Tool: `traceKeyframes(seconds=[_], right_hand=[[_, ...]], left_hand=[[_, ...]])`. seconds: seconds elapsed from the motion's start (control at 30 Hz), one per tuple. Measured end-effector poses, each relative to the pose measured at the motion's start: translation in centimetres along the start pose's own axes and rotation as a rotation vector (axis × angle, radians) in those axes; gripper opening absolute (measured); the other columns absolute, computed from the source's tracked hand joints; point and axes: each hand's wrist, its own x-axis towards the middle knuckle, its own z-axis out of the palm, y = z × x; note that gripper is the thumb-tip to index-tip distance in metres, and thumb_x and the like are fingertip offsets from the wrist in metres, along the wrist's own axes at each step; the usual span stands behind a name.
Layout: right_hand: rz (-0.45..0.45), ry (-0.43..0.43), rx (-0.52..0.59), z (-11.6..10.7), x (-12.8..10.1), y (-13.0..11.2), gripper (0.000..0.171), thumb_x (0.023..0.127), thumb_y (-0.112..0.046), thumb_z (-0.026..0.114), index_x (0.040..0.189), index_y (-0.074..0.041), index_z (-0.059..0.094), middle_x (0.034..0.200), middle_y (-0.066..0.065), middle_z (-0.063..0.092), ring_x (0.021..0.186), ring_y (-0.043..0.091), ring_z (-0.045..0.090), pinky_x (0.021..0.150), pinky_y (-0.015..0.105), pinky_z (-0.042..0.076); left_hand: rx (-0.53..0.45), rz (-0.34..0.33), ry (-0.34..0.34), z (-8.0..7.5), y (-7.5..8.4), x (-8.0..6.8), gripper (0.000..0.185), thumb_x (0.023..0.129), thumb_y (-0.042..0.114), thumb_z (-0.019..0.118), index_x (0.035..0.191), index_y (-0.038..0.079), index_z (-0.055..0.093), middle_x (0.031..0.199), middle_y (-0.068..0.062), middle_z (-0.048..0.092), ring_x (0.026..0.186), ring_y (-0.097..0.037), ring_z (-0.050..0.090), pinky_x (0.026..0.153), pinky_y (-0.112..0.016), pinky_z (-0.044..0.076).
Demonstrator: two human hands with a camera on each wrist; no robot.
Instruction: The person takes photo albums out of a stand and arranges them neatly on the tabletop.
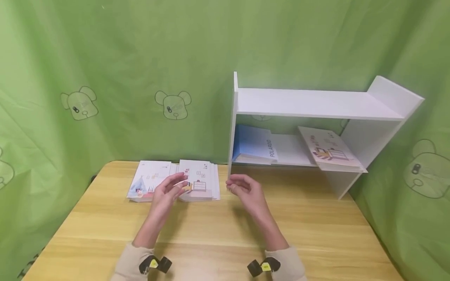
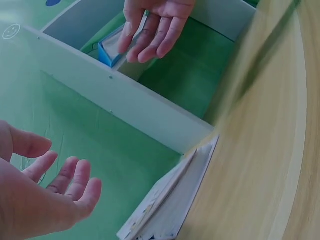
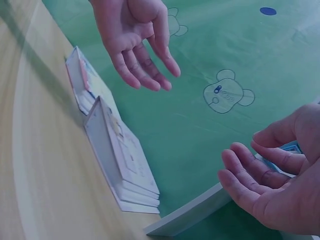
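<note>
My left hand (image 1: 168,192) hovers in front of two books lying at the table's back edge, its fingers loosely bent around nothing. The left book (image 1: 145,175) has a tent picture on its white cover; the right book (image 1: 202,183) shows furniture drawings. To the right, my right hand (image 1: 247,193) hangs in the air near the shelf's left side, also holding nothing. In the left wrist view both hands are relaxed, and the right wrist view shows a gap between thumb and fingers on each.
A white two-tier shelf (image 1: 316,103) stands at the back right. On its lower board are a blue book (image 1: 254,142) marked POLARDIO and a white illustrated book (image 1: 330,150) jutting over the front edge. Green curtain (image 1: 123,58) surrounds the wooden table (image 1: 218,238).
</note>
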Motion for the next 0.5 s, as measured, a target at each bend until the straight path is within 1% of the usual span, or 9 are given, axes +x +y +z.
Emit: traceKeyframes(seconds=[0.17, 0.27, 0.37, 0.5], right_hand=[[-0.007, -0.005, -0.016, -0.5, -0.2, -0.7, 0.032, 0.096, 0.0, 0.067, 0.127, 0.002, 0.064, 0.117, 0.016, 0.071, 0.109, 0.029, 0.069, 0.095, 0.032, 0.059], [-0.013, -0.008, -0.009, -0.7, -0.2, -1.0, 0.032, 0.096, 0.0, 0.067, 0.128, 0.003, 0.063, 0.12, 0.019, 0.07, 0.111, 0.03, 0.068, 0.098, 0.035, 0.058], [-0.024, -0.004, 0.0, -1.0, -0.3, -1.4, 0.032, 0.096, 0.0, 0.066, 0.128, 0.003, 0.063, 0.121, 0.021, 0.07, 0.113, 0.033, 0.067, 0.1, 0.038, 0.057], [-0.039, 0.009, 0.005, -1.5, -0.4, -1.7, 0.032, 0.096, 0.0, 0.066, 0.128, 0.003, 0.063, 0.12, 0.02, 0.07, 0.113, 0.036, 0.068, 0.099, 0.034, 0.057]], left_hand=[[-0.032, -0.01, -0.018, 0.5, 0.0, 0.1, 0.043, 0.101, -0.007, 0.052, 0.144, -0.009, 0.046, 0.144, -0.029, 0.052, 0.127, -0.039, 0.057, 0.113, -0.049, 0.045], [-0.058, -0.013, -0.029, 0.8, -0.1, 0.2, 0.044, 0.101, -0.006, 0.052, 0.144, -0.01, 0.045, 0.143, -0.03, 0.051, 0.126, -0.04, 0.058, 0.113, -0.052, 0.044], [-0.078, -0.008, -0.033, 1.2, -0.1, 0.3, 0.044, 0.101, -0.005, 0.053, 0.144, -0.009, 0.046, 0.142, -0.029, 0.053, 0.125, -0.038, 0.059, 0.111, -0.048, 0.047], [-0.108, -0.002, -0.041, 1.7, -0.2, 0.4, 0.043, 0.101, -0.006, 0.052, 0.144, -0.009, 0.047, 0.141, -0.029, 0.054, 0.125, -0.037, 0.06, 0.112, -0.049, 0.046]])
